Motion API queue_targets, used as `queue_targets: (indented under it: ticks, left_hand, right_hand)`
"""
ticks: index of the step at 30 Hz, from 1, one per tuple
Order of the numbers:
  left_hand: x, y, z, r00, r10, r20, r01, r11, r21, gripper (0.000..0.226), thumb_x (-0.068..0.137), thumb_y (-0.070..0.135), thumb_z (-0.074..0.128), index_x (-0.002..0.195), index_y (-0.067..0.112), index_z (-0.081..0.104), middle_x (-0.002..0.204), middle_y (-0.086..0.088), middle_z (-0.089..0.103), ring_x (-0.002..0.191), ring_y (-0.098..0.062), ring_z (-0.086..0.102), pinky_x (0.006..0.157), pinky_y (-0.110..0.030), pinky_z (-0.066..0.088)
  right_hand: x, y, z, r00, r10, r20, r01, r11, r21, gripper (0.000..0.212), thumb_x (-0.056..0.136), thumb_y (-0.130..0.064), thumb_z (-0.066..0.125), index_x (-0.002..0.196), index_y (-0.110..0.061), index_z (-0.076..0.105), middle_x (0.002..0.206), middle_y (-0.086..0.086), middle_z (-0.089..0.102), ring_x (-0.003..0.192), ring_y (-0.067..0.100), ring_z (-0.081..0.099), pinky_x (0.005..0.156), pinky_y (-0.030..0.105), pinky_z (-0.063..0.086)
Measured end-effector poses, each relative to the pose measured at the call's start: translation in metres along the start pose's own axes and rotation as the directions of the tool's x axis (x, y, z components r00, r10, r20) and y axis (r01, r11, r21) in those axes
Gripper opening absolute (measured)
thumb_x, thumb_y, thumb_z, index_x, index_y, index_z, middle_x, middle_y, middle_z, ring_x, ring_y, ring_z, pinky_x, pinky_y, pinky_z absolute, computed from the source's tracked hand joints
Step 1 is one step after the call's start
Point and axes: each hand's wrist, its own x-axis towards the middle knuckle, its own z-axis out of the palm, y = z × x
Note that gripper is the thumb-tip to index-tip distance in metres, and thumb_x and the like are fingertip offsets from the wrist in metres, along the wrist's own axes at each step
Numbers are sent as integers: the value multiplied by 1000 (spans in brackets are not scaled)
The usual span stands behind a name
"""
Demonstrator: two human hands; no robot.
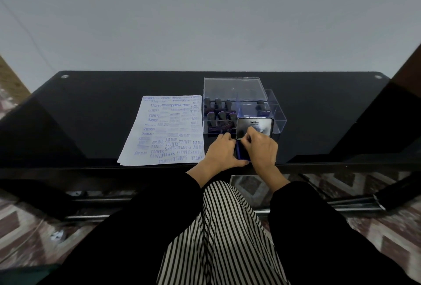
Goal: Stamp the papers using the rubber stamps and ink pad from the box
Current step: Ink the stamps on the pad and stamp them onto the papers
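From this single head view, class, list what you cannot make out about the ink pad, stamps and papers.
Head view throughout.
The ink pad base: the left hand and right hand cover its ink surface.
Small print on the lid: blurred, partly behind the right hand.
The stamps in the clear box: faces point down, wording hidden.
The papers: top sheet hides how many lie beneath.

We seem to be in a home or office: a black glass surface (91, 114) against a plain wall (205, 11), patterned floor (20, 218) below.
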Motion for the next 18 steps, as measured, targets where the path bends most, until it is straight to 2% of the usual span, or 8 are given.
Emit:
queue_targets:
  ticks: [5,8,12,16,18]
  left_hand:
    - [0,0,0,1000,5,0,-5,1000,9,66,75,54,67,116,3,57,116,-10,51,112,-23,44,92,-33,42]
    - [1,0,0,1000,2,3,-2,1000,10,64,75,54,67,113,3,57,114,-11,51,111,-23,44,91,-33,42]
    - [1,-1,1,1000,8,-1,-8,1000,13,65,75,54,67,114,3,57,115,-11,50,112,-23,44,92,-33,42]
    - [0,-1,2,1000,16,-4,-16,1000,18,64,76,54,66,113,3,57,114,-10,51,111,-23,44,91,-32,42]
    - [0,-1,1,1000,21,12,-22,999,36,64,75,55,66,112,3,57,113,-11,51,110,-23,44,90,-33,42]
  right_hand:
    - [-4,-1,-2,1000,3,14,-3,1000,1,37,56,-9,84,53,-13,48,37,-1,47,27,16,42,34,16,16]
    - [-6,-1,-5,999,12,30,-12,1000,-2,38,57,-9,84,53,-13,47,37,0,46,27,16,40,34,16,9]
    - [-5,-3,-7,997,35,70,-34,999,-23,39,55,-9,85,52,-13,46,36,-1,45,26,16,40,33,18,14]
    - [-2,-5,-11,993,61,97,-61,998,-5,39,54,-8,85,52,-13,46,35,0,44,26,18,40,39,13,-1]
    - [-2,-5,-13,990,50,131,-46,998,-33,34,61,-11,82,56,-12,49,39,2,49,30,20,46,38,14,2]
